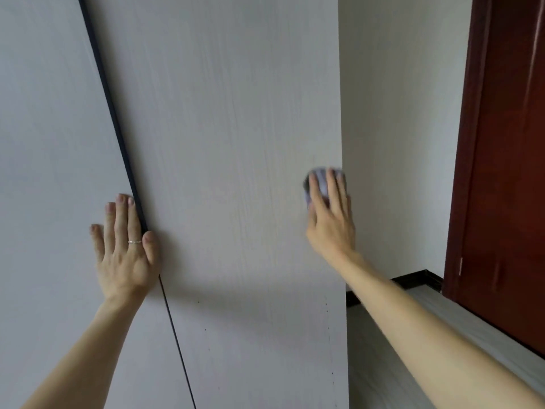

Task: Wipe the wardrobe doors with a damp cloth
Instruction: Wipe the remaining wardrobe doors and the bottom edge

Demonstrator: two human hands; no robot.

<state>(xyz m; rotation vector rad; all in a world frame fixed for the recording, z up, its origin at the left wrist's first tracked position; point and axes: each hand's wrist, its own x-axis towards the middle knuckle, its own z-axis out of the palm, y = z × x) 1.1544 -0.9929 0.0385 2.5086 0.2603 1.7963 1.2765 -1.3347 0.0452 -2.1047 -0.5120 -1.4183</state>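
Head view: mid-wipe. My right hand (328, 222) presses the cloth (320, 180), fingers straight, at the right edge of the wardrobe door (230, 128); left hand (126, 252) braces flat. Next I'd sweep downward.

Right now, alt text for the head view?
A person's right hand presses a pale cloth against the right wardrobe door near its outer edge. The left hand rests flat over the dark seam along that door's left edge.

white wall (398, 128), dark red door (507, 143), grey wood-grain floor (398, 364), black skirting (413, 279)
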